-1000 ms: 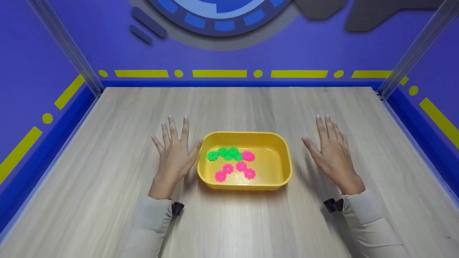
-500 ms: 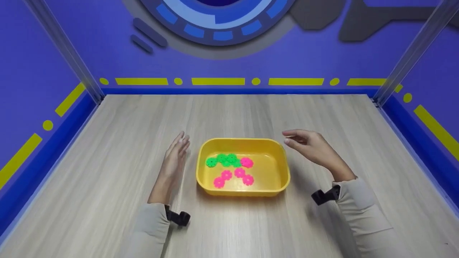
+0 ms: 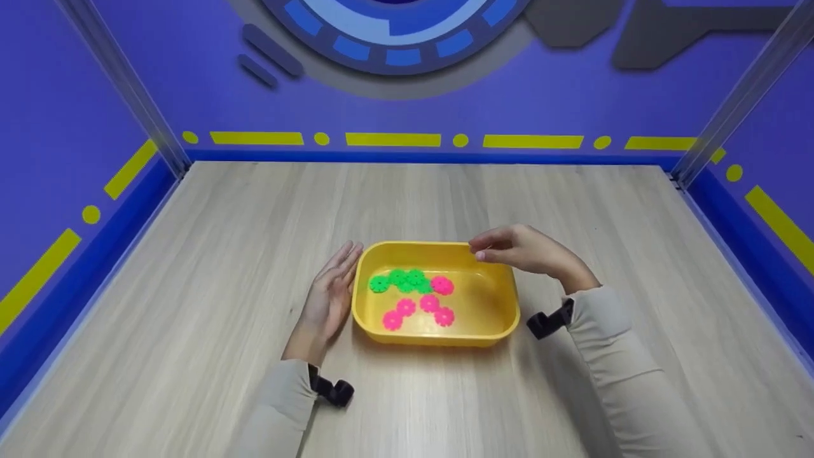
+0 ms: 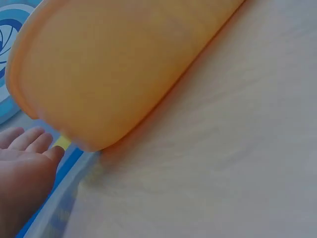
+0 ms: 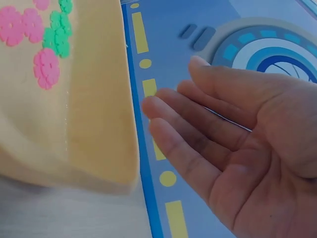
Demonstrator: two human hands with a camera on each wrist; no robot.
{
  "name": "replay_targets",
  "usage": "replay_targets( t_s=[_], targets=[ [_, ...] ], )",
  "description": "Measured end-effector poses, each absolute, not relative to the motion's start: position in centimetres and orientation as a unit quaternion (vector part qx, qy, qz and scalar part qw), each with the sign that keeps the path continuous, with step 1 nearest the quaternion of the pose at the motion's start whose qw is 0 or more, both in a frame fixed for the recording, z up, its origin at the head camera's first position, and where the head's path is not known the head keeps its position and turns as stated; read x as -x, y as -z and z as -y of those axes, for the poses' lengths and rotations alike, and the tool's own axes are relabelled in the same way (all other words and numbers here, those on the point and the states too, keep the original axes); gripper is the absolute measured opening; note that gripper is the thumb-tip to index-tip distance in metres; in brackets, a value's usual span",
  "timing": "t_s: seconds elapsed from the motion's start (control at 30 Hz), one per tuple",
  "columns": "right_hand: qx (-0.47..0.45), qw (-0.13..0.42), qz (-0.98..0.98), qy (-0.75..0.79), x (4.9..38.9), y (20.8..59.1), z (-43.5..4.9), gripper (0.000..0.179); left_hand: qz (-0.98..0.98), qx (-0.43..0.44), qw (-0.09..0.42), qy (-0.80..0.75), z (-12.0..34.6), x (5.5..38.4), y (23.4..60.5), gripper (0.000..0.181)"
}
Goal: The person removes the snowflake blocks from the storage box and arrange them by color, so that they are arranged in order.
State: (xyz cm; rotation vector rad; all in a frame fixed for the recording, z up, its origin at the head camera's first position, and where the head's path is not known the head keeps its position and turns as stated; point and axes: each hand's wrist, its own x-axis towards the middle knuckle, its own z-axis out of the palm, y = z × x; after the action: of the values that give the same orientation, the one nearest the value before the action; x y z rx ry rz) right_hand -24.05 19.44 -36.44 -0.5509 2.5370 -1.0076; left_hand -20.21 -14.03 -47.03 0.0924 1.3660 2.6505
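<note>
A yellow plastic basin (image 3: pixel 489 305) sits on the table with several flower-shaped plastic discs inside. The green discs (image 3: pixel 379 284) cluster at the back left, while pink discs (image 3: pixel 392 320) lie in front and to their right. Along the basin's left wall is my left hand (image 3: pixel 325 302), its fingers straight; whether it touches the wall I cannot tell. My right hand (image 3: pixel 531 251) hovers over the back right corner, fingers loosely bent and thumb apart. In the right wrist view, nothing lies between the thumb and fingers of that hand (image 5: pixel 247 144).
The wood-grain table (image 3: pixel 222 254) spreads out on all sides of the basin. Blue panels (image 3: pixel 407 114) with yellow markings enclose it at the back and sides. Black wrist mounts (image 3: pixel 334 392) stick out from both sleeves.
Both hands have moved in toward the basin, the left turning onto its side and the right bending its fingers over the back right corner. The discs keep their places.
</note>
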Motion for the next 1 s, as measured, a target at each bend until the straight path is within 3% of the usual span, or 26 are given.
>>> replay_targets(
  t_s=[0.37, 1.0],
  targets=[
    [0.216, 0.230, -0.890, 0.328, 25.1, 37.9, -17.0, 0.037, -0.511, -0.034, 0.106, -0.853, 13.2, 19.8, 46.9, 0.067],
    [0.247, 0.276, -0.900, 0.230, 25.9, 39.4, -14.4, 0.035, -0.518, -0.029, 0.091, -0.850, 13.3, 18.9, 47.0, 0.069]
  ],
)
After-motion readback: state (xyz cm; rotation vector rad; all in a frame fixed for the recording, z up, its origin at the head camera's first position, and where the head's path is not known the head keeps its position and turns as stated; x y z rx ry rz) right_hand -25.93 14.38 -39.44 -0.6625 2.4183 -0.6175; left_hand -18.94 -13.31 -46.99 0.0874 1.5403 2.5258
